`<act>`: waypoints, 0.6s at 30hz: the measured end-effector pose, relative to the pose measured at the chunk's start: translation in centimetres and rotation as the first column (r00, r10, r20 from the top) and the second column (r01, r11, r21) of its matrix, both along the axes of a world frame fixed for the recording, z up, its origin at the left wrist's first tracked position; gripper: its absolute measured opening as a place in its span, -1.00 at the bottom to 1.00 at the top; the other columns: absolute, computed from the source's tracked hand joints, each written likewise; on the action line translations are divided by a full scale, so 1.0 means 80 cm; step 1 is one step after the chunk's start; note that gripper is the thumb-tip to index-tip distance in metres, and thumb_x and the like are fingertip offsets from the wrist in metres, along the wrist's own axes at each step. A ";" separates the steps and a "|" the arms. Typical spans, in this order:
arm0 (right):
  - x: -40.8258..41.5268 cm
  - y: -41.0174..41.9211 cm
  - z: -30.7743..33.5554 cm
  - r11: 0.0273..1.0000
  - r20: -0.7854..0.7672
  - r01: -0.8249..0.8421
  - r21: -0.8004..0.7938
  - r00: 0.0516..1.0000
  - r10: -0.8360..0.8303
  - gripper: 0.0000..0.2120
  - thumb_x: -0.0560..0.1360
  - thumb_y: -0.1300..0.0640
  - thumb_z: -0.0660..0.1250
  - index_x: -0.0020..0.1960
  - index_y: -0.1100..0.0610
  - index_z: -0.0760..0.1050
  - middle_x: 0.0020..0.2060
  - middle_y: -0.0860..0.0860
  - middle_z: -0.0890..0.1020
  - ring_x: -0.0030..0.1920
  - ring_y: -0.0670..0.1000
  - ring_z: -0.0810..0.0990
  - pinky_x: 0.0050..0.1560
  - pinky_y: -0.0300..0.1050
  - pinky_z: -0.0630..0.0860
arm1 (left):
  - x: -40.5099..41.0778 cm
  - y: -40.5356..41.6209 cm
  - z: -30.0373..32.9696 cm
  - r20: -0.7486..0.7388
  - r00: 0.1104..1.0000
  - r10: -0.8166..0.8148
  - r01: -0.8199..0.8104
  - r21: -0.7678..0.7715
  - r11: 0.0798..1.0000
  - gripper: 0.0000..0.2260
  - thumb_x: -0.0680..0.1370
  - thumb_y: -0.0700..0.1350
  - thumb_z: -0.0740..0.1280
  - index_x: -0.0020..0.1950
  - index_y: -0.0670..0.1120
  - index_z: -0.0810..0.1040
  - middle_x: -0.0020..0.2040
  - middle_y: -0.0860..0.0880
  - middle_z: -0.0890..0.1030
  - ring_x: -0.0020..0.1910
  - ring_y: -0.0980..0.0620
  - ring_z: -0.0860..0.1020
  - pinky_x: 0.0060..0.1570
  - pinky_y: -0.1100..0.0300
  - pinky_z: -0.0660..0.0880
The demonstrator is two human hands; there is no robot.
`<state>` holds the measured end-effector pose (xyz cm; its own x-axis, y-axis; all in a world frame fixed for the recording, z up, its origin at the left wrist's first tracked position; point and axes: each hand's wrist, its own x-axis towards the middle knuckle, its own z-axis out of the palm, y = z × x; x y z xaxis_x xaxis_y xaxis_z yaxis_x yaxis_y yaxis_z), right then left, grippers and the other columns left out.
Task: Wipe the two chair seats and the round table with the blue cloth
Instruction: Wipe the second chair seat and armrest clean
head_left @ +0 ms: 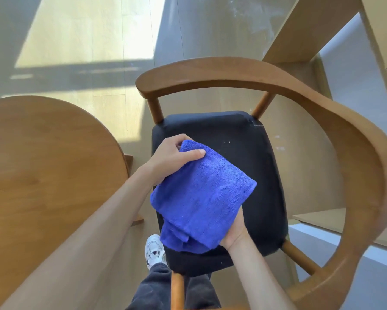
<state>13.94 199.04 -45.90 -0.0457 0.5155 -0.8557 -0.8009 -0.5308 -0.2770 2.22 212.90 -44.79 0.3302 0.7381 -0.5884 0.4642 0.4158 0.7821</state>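
A folded blue cloth (201, 195) is held above the black padded seat (250, 157) of a wooden chair with a curved backrest (335, 121). My left hand (174, 157) grips the cloth's upper left corner, thumb on top. Under the cloth's lower right edge, my right hand (235, 231) holds it with the fingers hidden beneath the fabric. Small white specks show on the seat near its far right corner. The round wooden table (44, 166) lies to the left of the chair. Only one chair is in view.
The pale wood floor (87, 41) has a bright patch of sunlight beyond the table. A light wooden shelf unit (318, 32) stands behind and right of the chair. My white shoe (153, 250) and dark trouser legs are below the seat's front edge.
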 end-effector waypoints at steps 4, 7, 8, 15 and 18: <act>0.001 -0.008 -0.004 0.985 -0.003 0.168 -0.046 0.986 -0.168 -0.59 0.58 0.05 0.11 -0.40 0.09 0.47 -0.52 -0.03 0.45 -0.52 -0.04 0.45 -0.46 -0.27 0.41 | 0.010 -0.008 -0.031 -0.183 0.977 -0.109 0.122 0.064 0.990 -0.61 0.50 0.12 0.38 0.32 0.11 0.49 0.16 0.11 0.57 0.13 0.13 0.53 0.18 0.21 0.44; 0.023 -0.007 -0.010 0.965 0.104 0.244 -0.095 0.967 -0.234 -0.69 0.61 0.02 0.10 -0.25 0.08 0.42 -0.50 -0.03 0.50 -0.50 -0.04 0.52 -0.45 -0.26 0.46 | 0.010 0.015 -0.029 -0.273 0.950 0.154 -0.034 0.400 0.916 -0.61 0.58 -0.05 0.29 0.40 -0.04 0.40 0.31 -0.03 0.46 0.30 0.04 0.41 0.26 0.27 0.28; 0.034 -0.005 -0.011 0.962 0.160 0.261 -0.078 0.956 -0.246 -0.69 0.61 0.01 0.10 -0.23 0.09 0.44 -0.49 -0.04 0.55 -0.49 -0.05 0.56 -0.46 -0.26 0.49 | 0.006 0.027 -0.022 -0.285 0.927 0.242 -0.065 0.514 0.855 -0.63 0.59 -0.11 0.28 0.39 -0.08 0.40 0.33 -0.05 0.43 0.34 0.03 0.37 0.27 0.30 0.24; 0.103 0.000 -0.083 0.882 0.883 -0.455 -0.126 0.354 0.309 -0.55 0.39 -0.28 0.19 0.14 -0.04 0.53 0.11 -0.05 0.59 0.09 -0.06 0.54 0.08 -0.12 0.43 | 0.001 0.102 -0.024 -0.449 0.836 0.315 0.182 0.769 0.613 -0.52 0.54 -0.17 0.23 0.46 -0.12 0.29 0.50 -0.13 0.24 0.52 -0.12 0.14 0.51 0.02 0.04; 0.085 0.005 -0.138 0.653 0.839 -0.541 -0.530 -0.223 0.496 -0.45 0.42 -0.24 0.32 0.37 -0.10 0.42 0.44 -0.01 0.30 0.34 0.12 0.33 0.32 0.08 0.32 | 0.004 0.119 -0.038 -0.536 0.801 0.265 0.265 0.716 0.646 -0.49 0.57 -0.13 0.21 0.51 -0.09 0.21 0.55 -0.10 0.14 0.56 -0.11 0.01 0.52 0.00 -0.08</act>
<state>20.76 199.42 -56.96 0.4251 0.8036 -0.4166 0.6905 -0.5855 -0.4248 2.53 222.45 -47.86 0.1451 0.9855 0.0876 0.9016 -0.1681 0.3987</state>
